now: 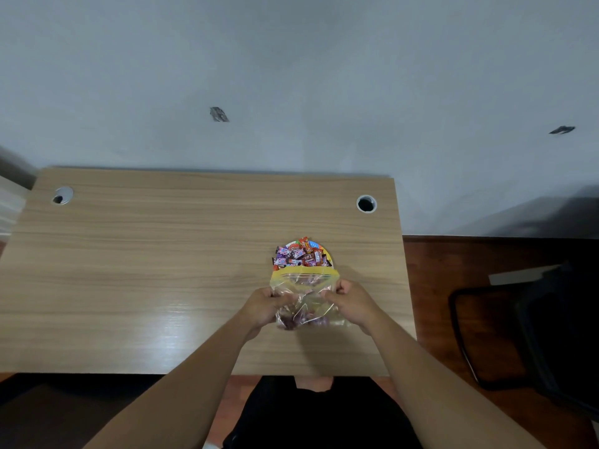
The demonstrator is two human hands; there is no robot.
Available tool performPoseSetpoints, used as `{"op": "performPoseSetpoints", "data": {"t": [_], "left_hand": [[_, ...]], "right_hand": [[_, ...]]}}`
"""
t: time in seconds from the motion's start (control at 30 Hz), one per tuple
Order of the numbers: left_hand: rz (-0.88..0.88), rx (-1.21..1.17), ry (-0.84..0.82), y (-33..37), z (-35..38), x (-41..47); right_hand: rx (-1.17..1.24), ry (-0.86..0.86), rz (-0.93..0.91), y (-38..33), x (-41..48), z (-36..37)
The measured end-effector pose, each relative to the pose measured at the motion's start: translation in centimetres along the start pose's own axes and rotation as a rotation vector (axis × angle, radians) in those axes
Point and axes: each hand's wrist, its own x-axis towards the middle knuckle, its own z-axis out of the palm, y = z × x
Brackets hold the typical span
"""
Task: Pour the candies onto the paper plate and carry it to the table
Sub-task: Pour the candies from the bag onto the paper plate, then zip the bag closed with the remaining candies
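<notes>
A clear zip bag (304,288) with a yellow seal strip is held above the wooden desk, its open mouth pointing away from me over the paper plate (328,254). Wrapped candies (299,256) in purple, red and orange lie heaped on the plate, covering most of it. A few candies still show inside the bag near its bottom. My left hand (264,307) grips the bag's left side and my right hand (351,301) grips its right side.
The wooden desk (146,270) stands against a grey wall, with cable holes at back left (62,195) and back right (366,203). A dark chair (525,332) stands to the right on the reddish floor.
</notes>
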Motion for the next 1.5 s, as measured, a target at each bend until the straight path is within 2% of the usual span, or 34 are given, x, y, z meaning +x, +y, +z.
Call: {"op": "performPoseSetpoints", "data": {"t": [0.37, 0.7, 0.93, 1.23, 1.5], "left_hand": [[0.008, -0.05, 0.01, -0.3, -0.2, 0.2], [0.024, -0.117, -0.037, 0.0, -0.2, -0.3], [0.008, -0.086, 0.018, -0.6, -0.3, 0.2], [0.005, -0.106, -0.074, 0.3, -0.4, -1.0], [0.116, -0.192, -0.053, 1.6, -2.3, -2.1]], "right_hand": [[0.081, 0.005, -0.017, 0.0, -0.1, 0.2], [0.044, 0.018, 0.009, 0.5, 0.6, 0.4], [0.056, -0.003, 0.011, 1.1, 0.7, 0.3], [0.021, 0.012, -0.004, 0.0, 0.0, 0.0], [0.05, 0.005, -0.012, -1.1, -0.5, 0.5]]}}
